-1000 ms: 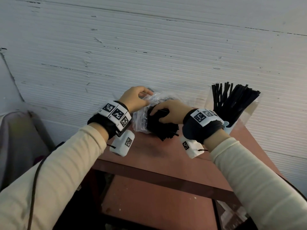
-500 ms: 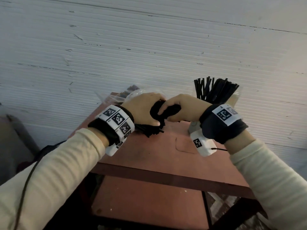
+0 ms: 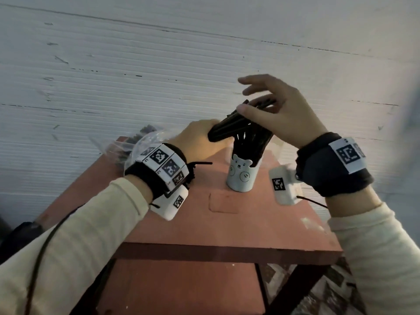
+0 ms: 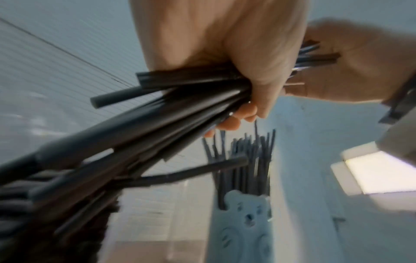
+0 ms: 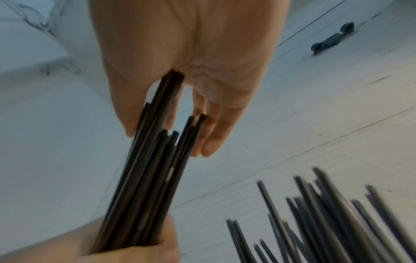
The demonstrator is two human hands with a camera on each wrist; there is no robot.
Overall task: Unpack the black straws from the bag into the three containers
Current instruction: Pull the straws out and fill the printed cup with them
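Two hands work above a reddish desk (image 3: pixel 227 228) that stands against a pale ribbed wall. Behind the left hand lies the crumpled clear bag (image 3: pixel 127 146), a few dark straws showing inside. Below and between the hands stands a pale bear-faced container (image 3: pixel 241 176), already bristling with straws and touching the desk. The left hand (image 3: pixel 200 142) is clenched around a bundle of black straws (image 3: pixel 229 129), held tilted just above the container. The right hand (image 3: pixel 279 114) pinches the bundle's upper end between thumb and fingers, its other fingers spread loose. Likely risk: the container looks nearly full, so pushing more in could tip it or spill loose straws, and the light pinch could let some slide. Only the left wrist view shows straws fanning unevenly out behind the fist; only the right wrist view shows their staggered tips against the right palm. The other two containers cannot be made out.
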